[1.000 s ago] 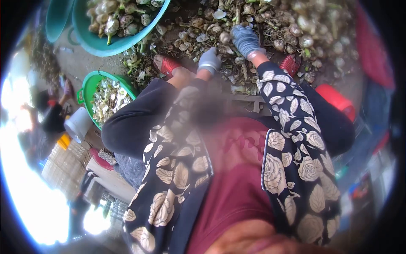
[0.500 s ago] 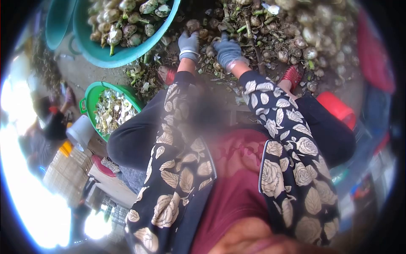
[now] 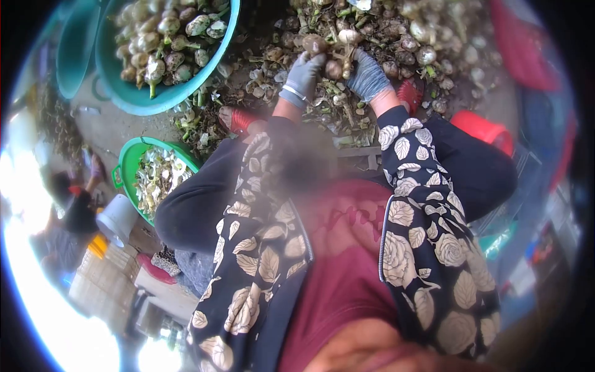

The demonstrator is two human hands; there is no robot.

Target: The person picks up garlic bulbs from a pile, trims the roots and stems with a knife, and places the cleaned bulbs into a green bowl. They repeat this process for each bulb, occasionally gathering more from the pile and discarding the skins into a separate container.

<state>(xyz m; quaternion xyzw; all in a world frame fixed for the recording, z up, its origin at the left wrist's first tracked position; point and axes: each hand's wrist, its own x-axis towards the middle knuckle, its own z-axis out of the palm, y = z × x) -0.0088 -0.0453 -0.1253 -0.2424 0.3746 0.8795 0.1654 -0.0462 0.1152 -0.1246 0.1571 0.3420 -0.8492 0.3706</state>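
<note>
My left hand (image 3: 302,79), in a grey glove, is closed at its fingertips on a brownish garlic bulb (image 3: 314,43). Opposite it, my right hand (image 3: 369,79), gloved too, has its fingers curled inward beside a pale bulb (image 3: 349,36); what they grip is partly hidden. Another bulb (image 3: 334,69) lies between the two hands. Both hands are over a heap of soil-covered garlic bulbs (image 3: 406,59) with cut stems and peelings around them.
A teal basin (image 3: 166,110) of garlic bulbs stands at upper left. Below it is a green basin (image 3: 128,173) of peelings. A grey bucket (image 3: 118,218) and another person (image 3: 73,208) are at left. A red container (image 3: 482,131) lies at right, beyond my knee.
My left hand has moved right with the bulb at its fingertips. The right hand has shifted right and turned inward. The view has shifted, with the basins now further left and lower.
</note>
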